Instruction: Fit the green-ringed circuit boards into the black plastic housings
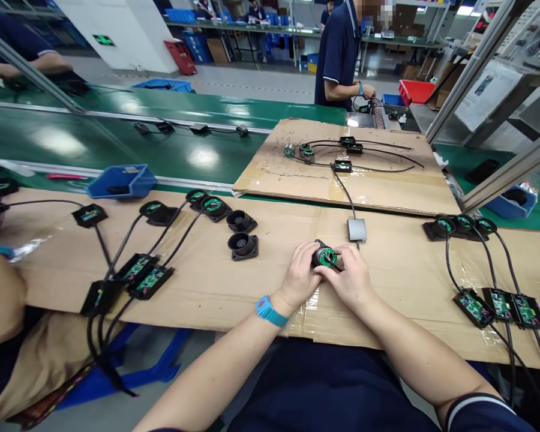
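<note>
In the middle of the cardboard-covered bench, my left hand and my right hand are both closed around a round black housing with a green circuit board in its top. Thin wires show on the board, and a black cable comes off it beside my right fingers. My left fingers wrap its left side; my right thumb and fingers press its right side. Just beyond my right hand lies a grey metal box on a black cable. Two black flanged housings stand to the left, apart from my hands.
Cabled assemblies with open boxes of green boards lie at left and right. A raised cardboard sheet holds several more. A blue bin stands by the green conveyor. A co-worker's arm is at far left; another person stands beyond.
</note>
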The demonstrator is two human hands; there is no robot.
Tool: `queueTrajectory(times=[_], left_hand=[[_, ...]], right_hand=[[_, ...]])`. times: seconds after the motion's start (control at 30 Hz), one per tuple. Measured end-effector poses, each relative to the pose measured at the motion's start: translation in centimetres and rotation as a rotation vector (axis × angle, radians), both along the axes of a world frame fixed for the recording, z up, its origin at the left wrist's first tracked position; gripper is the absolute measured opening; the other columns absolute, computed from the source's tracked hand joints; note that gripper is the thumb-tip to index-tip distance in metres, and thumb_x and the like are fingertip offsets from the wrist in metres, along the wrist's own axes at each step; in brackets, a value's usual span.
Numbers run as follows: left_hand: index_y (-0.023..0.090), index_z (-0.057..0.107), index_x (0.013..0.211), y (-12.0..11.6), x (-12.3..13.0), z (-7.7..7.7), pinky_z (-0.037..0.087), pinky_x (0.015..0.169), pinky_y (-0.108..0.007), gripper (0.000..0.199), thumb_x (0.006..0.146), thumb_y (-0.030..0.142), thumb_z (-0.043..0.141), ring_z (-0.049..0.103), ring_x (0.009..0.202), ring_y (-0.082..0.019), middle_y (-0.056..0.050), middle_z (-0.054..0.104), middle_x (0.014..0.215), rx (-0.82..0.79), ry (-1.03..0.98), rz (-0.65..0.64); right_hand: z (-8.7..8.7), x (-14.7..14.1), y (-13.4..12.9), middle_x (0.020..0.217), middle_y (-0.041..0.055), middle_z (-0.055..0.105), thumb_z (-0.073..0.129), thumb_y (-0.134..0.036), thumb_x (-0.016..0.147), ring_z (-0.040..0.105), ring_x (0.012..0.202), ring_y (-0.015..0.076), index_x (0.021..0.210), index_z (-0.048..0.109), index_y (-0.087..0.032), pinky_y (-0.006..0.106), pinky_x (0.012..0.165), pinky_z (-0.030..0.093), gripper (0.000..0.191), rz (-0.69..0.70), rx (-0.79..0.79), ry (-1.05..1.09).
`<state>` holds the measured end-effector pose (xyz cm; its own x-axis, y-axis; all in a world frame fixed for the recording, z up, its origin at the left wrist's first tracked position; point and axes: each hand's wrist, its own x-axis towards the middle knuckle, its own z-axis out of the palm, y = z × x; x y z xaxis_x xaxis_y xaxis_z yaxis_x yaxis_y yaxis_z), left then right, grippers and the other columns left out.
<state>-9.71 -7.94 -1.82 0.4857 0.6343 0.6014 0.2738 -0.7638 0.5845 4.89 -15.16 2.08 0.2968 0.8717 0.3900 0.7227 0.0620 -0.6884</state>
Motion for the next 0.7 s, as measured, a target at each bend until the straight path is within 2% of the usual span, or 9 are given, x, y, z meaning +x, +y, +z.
queueTrajectory(times=[0.37, 0.5, 0.7], left_hand=[[0.022, 0.046, 0.136, -0.07, 0.02, -0.07, 0.049, 0.107, -0.058, 0.051, 0.087, 0.012, 0.057, 0.056, 0.124, -0.030, -0.015, 0.060, 0.128, 0.074, 0.031, -0.018], [0.022, 0.045, 0.135, -0.04, -0.05, -0.06, 0.049, 0.107, -0.057, 0.050, 0.087, 0.016, 0.060, 0.056, 0.124, -0.030, -0.015, 0.060, 0.128, 0.067, 0.044, -0.014], [0.020, 0.048, 0.130, 0.03, -0.17, -0.03, 0.049, 0.106, -0.057, 0.044, 0.088, 0.020, 0.060, 0.057, 0.121, -0.030, -0.015, 0.061, 0.126, 0.076, 0.060, 0.023]], right_hand=[[0.26, 0.04, -0.25, 0.089, 0.0081, 0.064, 0.079, -0.041, 0.080, 0.063, 0.084, 0.0245, 0.093, 0.059, -0.020, 0.038, 0.076, 0.056, 0.032, -0.048, -0.064, -0.087], [0.52, -0.01, -0.24, 0.091, 0.0086, 0.063, 0.079, -0.036, 0.079, 0.064, 0.088, 0.0250, 0.090, 0.058, -0.020, 0.038, 0.079, 0.055, 0.029, -0.004, -0.088, -0.119], [0.55, -0.31, -0.10, 0.086, 0.0092, 0.061, 0.078, -0.050, 0.079, 0.062, 0.083, 0.0263, 0.087, 0.057, -0.020, 0.041, 0.075, 0.055, 0.038, -0.057, -0.153, -0.114]])
